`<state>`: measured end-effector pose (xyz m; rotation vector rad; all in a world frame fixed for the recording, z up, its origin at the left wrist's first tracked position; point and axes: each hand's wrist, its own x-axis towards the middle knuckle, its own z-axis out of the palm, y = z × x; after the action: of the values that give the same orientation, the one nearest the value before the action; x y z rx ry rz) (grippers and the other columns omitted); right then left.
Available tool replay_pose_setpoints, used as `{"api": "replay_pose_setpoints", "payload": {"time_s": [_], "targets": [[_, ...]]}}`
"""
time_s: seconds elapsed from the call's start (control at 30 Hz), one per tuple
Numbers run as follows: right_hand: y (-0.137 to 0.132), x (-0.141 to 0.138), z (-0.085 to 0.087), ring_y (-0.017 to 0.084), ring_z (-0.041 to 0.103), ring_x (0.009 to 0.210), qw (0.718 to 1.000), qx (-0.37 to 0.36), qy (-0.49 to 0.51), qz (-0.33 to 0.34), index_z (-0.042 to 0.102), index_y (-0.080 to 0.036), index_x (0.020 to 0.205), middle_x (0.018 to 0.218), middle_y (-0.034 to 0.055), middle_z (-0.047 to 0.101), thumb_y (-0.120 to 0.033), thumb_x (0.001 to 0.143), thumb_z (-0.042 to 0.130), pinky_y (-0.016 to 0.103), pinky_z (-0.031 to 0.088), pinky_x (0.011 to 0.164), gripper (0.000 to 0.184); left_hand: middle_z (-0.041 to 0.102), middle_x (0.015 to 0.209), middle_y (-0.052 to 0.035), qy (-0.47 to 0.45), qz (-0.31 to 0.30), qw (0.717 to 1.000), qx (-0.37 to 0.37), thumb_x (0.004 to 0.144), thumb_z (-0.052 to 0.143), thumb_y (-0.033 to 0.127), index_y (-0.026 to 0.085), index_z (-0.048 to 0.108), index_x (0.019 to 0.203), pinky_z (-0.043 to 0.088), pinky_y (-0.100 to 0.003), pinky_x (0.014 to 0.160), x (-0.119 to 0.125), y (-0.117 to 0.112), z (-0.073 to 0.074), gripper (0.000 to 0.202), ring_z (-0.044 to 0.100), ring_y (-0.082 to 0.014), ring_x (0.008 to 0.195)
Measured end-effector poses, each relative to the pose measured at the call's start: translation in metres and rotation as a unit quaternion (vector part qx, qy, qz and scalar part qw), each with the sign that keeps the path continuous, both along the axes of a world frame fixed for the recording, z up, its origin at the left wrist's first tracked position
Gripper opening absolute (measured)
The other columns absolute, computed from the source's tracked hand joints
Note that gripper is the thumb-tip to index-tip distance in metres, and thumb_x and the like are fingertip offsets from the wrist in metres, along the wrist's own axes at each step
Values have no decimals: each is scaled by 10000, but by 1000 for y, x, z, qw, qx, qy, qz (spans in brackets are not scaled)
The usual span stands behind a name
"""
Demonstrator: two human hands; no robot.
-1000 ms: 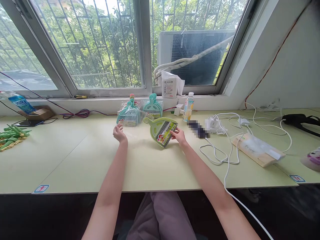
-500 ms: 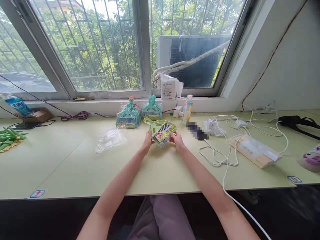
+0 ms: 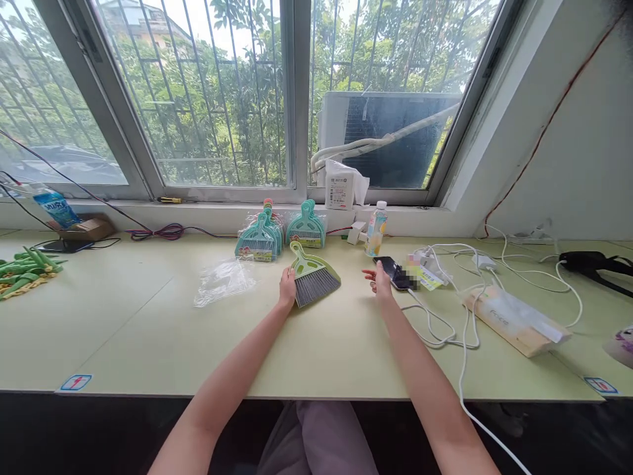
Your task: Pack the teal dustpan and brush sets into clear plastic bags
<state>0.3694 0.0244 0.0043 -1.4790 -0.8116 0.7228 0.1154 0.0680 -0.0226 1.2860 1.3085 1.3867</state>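
A small green hand brush (image 3: 316,285) with grey bristles, nested with its dustpan, tilts just over the table. My left hand (image 3: 287,287) is closed on its left edge. To the right, my right hand (image 3: 380,280) is empty, its fingers apart, close beside a dark phone (image 3: 393,272) that is partly blurred out. A yellow-green printed card (image 3: 429,280) lies just right of the phone. Left of the brush set rests a crumpled clear plastic bag (image 3: 225,282).
Bagged teal brush-and-dustpan sets (image 3: 260,239) stand at the back, with more teal sets (image 3: 306,227) beside them. A drink bottle (image 3: 376,229) stands behind the phone. White cables (image 3: 445,340) and a tissue pack (image 3: 517,320) lie right; green vegetables (image 3: 27,270) lie far left.
The printed card has come off the brush set and now lies by the phone. My right hand has let go and moved right; my left hand keeps its hold. The view has shifted slightly.
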Motion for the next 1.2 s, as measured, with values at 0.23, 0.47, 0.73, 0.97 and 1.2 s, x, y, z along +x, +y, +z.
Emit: {"api": "replay_pose_setpoints", "payload": {"time_s": [0.23,0.47,0.73,0.97,1.2], "targets": [[-20,-94,-5,229,589,959,873,61,-483,35,660,-202,1060,1033,98,635,-436,899,507,294,432,728,323,654,1103,-67,114,-98,978,143,946,328,465,213,527,1175,431,-317,869,21,-34,2,395,609,-206,988],[-17,-73,-2,190,584,843,882,73,-464,38,642,-201,862,930,52,594,-451,857,553,266,417,671,266,614,731,15,183,-156,954,180,974,246,471,232,451,1315,416,-239,583,20,-49,16,465,516,-113,526],[-16,-76,-2,159,578,765,906,98,-410,37,640,-198,795,883,35,601,-427,817,576,246,408,665,238,630,1165,-102,112,-312,939,89,878,432,563,182,396,1402,513,-277,690,12,-32,25,649,622,-194,919],[-20,-84,10,150,562,709,916,23,-398,44,651,-207,712,830,21,591,-432,764,611,248,380,616,234,625,1241,-93,80,-251,951,160,888,445,474,147,582,1243,429,-340,972,18,-19,13,501,567,-236,1129],[-36,-85,43,135,544,662,946,85,-300,91,604,-200,691,763,-5,587,-416,823,500,233,385,596,274,687,1064,-110,169,-10,978,122,872,386,332,135,664,1064,458,-358,884,-30,19,12,391,608,-246,999]]}}
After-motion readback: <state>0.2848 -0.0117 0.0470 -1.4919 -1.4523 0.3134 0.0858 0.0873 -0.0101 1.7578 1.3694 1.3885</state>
